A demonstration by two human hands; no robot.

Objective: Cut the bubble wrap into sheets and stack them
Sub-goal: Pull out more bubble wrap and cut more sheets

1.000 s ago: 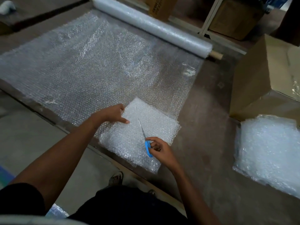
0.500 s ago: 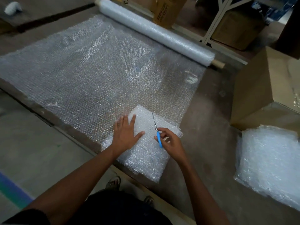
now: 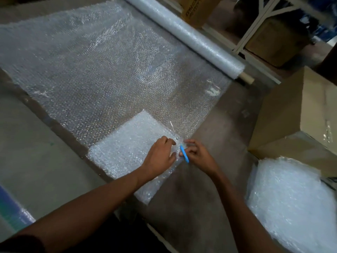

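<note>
Plastic bubbles fill most of my view: the unrolled bubble wrap (image 3: 102, 70) lies spread over the table (image 3: 209, 189), running back to the roll (image 3: 184, 35) at the far edge, and a small folded sheet (image 3: 127, 148) sits on its near right corner. A second ago my left hand (image 3: 160, 157) touched the sheet's far left corner; it has since slid across and now presses flat, fingers spread, on the sheet's right edge. My right hand (image 3: 198, 156) has followed, fingers curled round the blue-handled scissors (image 3: 183, 152), blades pointing up along that edge. I judge the sheet is serving as a template and the cut is about to start. Finished sheets wait in the stack (image 3: 291, 201) to my right, beside a cardboard box (image 3: 300, 115)
</note>
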